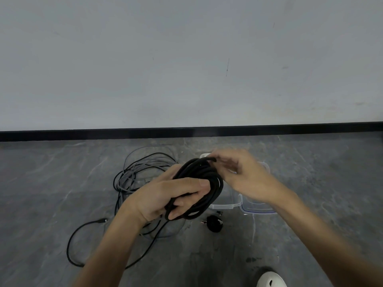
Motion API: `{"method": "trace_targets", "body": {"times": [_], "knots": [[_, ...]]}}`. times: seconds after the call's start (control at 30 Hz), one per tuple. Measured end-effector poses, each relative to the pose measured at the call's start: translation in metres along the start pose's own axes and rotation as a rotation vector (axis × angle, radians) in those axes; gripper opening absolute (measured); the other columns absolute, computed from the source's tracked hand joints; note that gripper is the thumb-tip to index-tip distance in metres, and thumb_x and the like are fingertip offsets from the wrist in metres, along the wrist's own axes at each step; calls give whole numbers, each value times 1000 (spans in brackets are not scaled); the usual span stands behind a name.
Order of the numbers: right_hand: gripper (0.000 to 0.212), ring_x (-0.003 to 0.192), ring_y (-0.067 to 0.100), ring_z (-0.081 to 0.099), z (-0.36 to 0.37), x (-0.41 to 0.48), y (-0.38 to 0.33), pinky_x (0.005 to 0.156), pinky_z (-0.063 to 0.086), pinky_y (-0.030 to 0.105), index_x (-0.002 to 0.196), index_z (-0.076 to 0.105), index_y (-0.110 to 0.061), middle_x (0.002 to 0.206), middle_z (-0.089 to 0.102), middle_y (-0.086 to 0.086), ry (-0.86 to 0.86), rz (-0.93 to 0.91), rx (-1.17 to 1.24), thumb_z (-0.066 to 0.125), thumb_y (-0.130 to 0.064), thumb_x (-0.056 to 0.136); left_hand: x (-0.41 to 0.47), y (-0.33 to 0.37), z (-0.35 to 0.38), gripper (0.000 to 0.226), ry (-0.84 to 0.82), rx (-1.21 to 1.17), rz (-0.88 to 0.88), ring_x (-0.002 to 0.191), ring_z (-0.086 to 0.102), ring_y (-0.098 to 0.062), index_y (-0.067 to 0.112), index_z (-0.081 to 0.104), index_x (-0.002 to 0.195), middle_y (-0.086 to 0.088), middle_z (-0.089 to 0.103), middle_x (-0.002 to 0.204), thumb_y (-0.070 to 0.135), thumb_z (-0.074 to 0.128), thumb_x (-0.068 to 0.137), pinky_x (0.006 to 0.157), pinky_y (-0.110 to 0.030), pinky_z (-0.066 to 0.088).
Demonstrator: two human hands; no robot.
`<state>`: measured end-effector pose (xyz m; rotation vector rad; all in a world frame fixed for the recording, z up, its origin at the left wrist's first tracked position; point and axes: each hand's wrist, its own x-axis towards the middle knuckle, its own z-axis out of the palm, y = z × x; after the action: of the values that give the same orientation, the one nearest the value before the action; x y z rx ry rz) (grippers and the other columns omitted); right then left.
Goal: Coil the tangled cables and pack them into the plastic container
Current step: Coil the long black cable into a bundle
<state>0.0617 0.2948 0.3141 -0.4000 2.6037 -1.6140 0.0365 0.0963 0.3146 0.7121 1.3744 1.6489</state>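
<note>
Left hand [163, 196] grips black coil [200, 169], long axis tilted up-right; right hand [247, 179] pinches top

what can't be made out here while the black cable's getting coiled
- Head view: the right hand is motion-blurred, so it is unclear whether it pinches the end of the black coil.
- Plastic container: mostly behind the black coil and right hand, contents hidden.
- Small black bundle on the floor: too small to identify.
- White shoe: cut off by the bottom edge.
</note>
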Motion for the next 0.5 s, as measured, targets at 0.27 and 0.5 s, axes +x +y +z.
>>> {"method": "trace_targets", "body": {"times": [0.27,0.5], "knots": [[29,87,9,64,-2,-6,-7,78,50,25,96,66,-1,85,69,8,-190,165,165,52,23,84,4,-1,6,44,-103,-66,26,29,32,-4,-6,42,61,8,34,40,22,54,93,44,-19,26],[7,66,-3,42,26,-5,-3,66,40,19,88,58,4,75,50,5,-247,209,2,53,8,89,-5,6,1,47,-40,-261,57,30,36,1,-1,38,59,9,37,40,27,62,88,44,-7,37]]}}
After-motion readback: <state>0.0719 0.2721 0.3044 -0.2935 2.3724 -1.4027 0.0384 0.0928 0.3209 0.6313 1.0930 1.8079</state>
